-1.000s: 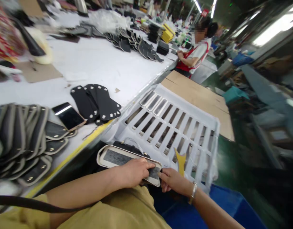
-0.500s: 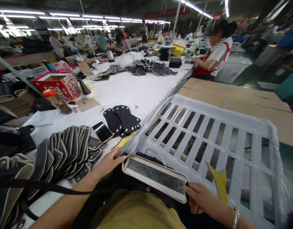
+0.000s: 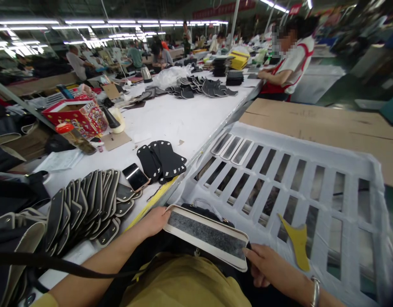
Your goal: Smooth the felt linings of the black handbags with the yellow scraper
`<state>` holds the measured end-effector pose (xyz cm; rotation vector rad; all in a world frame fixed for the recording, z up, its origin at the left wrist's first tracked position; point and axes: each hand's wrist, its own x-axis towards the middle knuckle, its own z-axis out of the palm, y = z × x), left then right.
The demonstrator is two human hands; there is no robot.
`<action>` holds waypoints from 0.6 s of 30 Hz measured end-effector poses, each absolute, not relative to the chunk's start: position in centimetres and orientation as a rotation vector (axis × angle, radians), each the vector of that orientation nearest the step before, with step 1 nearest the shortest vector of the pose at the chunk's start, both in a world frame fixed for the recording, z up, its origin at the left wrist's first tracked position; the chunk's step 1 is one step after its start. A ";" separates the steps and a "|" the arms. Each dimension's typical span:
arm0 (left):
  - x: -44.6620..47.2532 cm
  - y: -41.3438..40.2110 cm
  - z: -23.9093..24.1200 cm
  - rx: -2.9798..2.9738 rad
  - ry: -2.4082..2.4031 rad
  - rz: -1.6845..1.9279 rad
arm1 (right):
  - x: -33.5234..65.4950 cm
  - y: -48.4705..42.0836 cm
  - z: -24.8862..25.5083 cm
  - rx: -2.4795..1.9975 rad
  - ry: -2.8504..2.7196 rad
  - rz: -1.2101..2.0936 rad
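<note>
A long, round-cornered black bag piece [image 3: 206, 236] lies across my lap, with a cream rim and a grey felt-like strip facing up. My left hand [image 3: 158, 219] is closed at its left end, fingers partly hidden behind the rim. At the opposite end, my right hand [image 3: 260, 262] grips the corner with the thumb on top and fingers curled below. Dark material and small metal fittings show along the piece's far side. To the left lies a row of dark, cream-edged panels with metal studs [image 3: 84, 204].
A slotted white plastic crate [image 3: 311, 164] stands at right, holding cream-rimmed pieces and a yellow scrap [image 3: 297, 243]. On the white table [image 3: 196, 119] are a phone [image 3: 135, 177], black cutouts [image 3: 164, 160], a bottle [image 3: 75, 137] and a red box [image 3: 76, 113]. A co-worker [image 3: 289, 64] stands far right.
My left hand has closed onto the left end of the bag piece, where before its fingers were stretched out beside it. My right hand keeps its grip; the view has shifted slightly.
</note>
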<state>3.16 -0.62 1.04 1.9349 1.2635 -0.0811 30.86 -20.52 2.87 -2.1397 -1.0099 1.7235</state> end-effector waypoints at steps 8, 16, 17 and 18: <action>2.6 0.2 -0.3 1.706 1.220 -0.171 | 30.7 -20.6 3.0 -2.163 -0.962 1.721; 0.6 1.2 2.1 1.320 1.061 -0.140 | 30.6 -20.6 3.0 -2.135 -0.887 1.733; 0.3 1.3 2.4 1.253 1.066 -0.126 | 30.5 -20.6 3.1 -2.147 -0.878 1.732; 0.1 1.3 2.6 1.220 1.083 -0.123 | 30.5 -20.5 3.1 -2.155 -0.873 1.738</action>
